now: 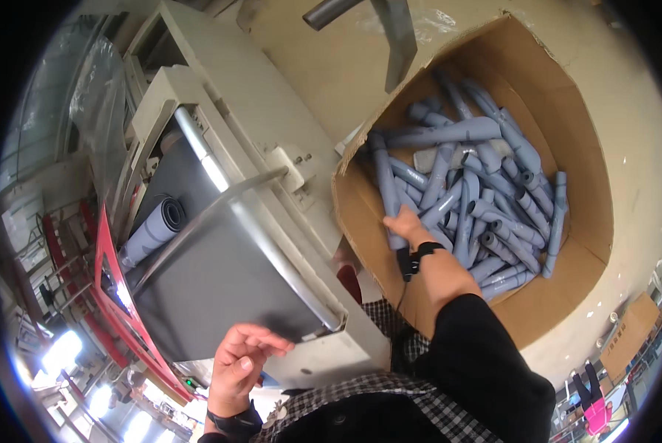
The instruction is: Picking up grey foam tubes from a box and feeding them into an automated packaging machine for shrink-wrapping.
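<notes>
Reaching into a big cardboard box (567,244) at right: the right hand (406,224), black wristband w/ cord, arm in black sleeve coming up from lower edge. Hand lies on the near-left part of a heap of grey-blue rolled mats (478,199), fingers curled down onto one roll (387,184) that runs upright along the box's left wall; whether the grip is closed round it or just resting on top, cannot tell, as fingertips are hidden behind the hand. Rolls: many, same colour, piled criss-cross, filling approx. the middle and back of the box; bare cardboard floor shows at front-right. Left hand (241,362), black watch on wrist, hangs low centre-left, holding nothing, fingers loosely bent w/ thumb apart, just in front of the lower edge of a beige machine (272,103). Machine: dark grey sheet (220,280) lying flat on its bed, shiny metal bar (198,155) across the top, thin metal rod angled over the sheet. One more grey-blue roll (154,230) w/ dark inner spiral sits at the sheet's left end, well apart from both hands. Red frame (109,288) runs along machine's left side. Checked shirt at bottom centre.
</notes>
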Available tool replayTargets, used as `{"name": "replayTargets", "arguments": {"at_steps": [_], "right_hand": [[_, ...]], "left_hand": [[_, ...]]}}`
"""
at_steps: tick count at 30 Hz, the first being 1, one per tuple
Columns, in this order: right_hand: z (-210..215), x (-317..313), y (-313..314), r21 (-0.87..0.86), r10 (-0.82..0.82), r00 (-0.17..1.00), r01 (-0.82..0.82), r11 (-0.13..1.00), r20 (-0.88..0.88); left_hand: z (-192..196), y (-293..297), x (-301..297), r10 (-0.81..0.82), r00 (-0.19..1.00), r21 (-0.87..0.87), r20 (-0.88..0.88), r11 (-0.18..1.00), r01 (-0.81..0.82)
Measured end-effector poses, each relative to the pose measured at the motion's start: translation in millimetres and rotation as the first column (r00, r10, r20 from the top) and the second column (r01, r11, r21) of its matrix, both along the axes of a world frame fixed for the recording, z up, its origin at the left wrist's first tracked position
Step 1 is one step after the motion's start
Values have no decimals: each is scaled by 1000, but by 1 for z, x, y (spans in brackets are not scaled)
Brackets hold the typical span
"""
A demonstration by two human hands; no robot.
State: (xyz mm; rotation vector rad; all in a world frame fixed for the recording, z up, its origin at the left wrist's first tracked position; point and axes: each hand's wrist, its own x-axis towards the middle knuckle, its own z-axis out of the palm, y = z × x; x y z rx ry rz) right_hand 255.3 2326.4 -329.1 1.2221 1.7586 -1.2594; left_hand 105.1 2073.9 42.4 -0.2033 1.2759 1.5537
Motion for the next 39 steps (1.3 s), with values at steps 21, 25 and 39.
{"name": "replayTargets", "arguments": {"at_steps": [21, 25, 39], "right_hand": [[397, -5, -62, 417, 329, 509, 66, 906, -795], [410, -57, -74, 393, 428, 635, -206, 896, -643], [417, -162, -83, 827, 815, 484, -279, 489, -319]], "left_hand": [[26, 66, -6, -138, 950, 347, -281, 908, 235], [35, 18, -28, -12, 907, 289, -421, 946, 147], [-23, -150, -123, 971, -6, 51, 240, -18, -999]]}}
